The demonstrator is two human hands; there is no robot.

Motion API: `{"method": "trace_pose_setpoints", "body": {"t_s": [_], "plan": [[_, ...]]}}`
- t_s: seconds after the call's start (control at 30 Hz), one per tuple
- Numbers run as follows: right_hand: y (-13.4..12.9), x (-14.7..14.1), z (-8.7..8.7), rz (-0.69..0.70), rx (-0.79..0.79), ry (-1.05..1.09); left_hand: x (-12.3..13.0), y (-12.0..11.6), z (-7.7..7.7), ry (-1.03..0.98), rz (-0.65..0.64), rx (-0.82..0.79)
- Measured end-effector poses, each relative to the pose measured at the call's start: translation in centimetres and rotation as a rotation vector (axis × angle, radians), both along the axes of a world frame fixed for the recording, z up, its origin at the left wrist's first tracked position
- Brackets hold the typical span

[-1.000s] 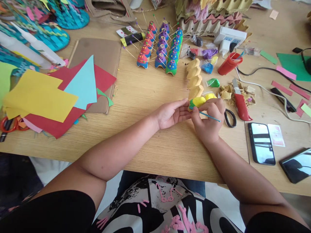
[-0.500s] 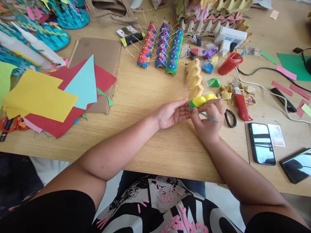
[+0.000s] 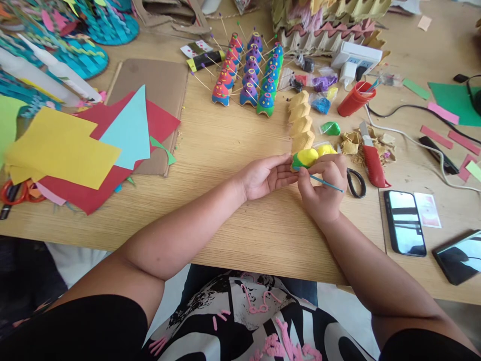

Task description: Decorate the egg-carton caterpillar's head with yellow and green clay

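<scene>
Pale buff card, moulded: an egg-carton strip (image 3: 301,120), set well back from the near edge of the desk (image 3: 240,225). Long axis running away from that edge, nearly square to it; worked end towards the wearer, bare end towards the far side. At the near end, rounded yellow on top and green around the lower part; behind it, peaked bumps in a row, uncoated.

Left hand (image 3: 265,178) open, palm up, fingertips at the near end of the strip. Right hand (image 3: 325,185) closed in a pinch on a thin blue stick (image 3: 323,181), tip at the lower edge of the green, other end slanting right and towards the near edge. Contact at the tip partly hidden by fingers.

Just right of the worked end, a yellow lump (image 3: 325,149). Farther right, black scissor handles (image 3: 356,183) and a red-handled knife (image 3: 373,163), near carton scraps (image 3: 350,143). Beyond and to the left, three rows of decorated bumps, side by side: red row (image 3: 225,75), purple row (image 3: 250,75), blue-and-green row (image 3: 269,80), with thin sticks jutting out.

Compared with half a second ago: right thumb and blue stick shifted slightly right; left hand and strip apparently unchanged.
</scene>
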State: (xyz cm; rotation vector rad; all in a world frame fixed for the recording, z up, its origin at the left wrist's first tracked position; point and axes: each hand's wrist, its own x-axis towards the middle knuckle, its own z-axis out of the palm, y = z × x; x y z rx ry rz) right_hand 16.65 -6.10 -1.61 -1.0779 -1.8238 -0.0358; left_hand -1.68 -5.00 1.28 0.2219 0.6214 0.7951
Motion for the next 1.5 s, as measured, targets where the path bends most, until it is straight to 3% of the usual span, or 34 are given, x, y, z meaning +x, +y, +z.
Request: {"method": "trace_pose_setpoints", "body": {"t_s": [0.2,0.63,0.93,1.2,1.5], "plan": [[0.08,-0.14,-0.20,-0.015,0.064,-0.013,0.01,0.00,0.16,0.008,0.000,-0.012],[-0.09,-0.17,-0.29,-0.060,0.029,-0.057,-0.05,0.15,-0.01,0.004,-0.005,-0.002],[-0.15,0.17,0.33,0.058,0.028,0.018,-0.08,-0.14,-0.22,0.031,-0.006,0.070],[0.12,0.28,0.10,0.029,-0.032,0.029,0.03,-0.15,-0.11,0.036,0.013,0.050],[-0.03,-0.23,0.06,-0.012,0.108,-0.022,0.10,-0.18,-0.20,0.033,0.004,0.051]]}}
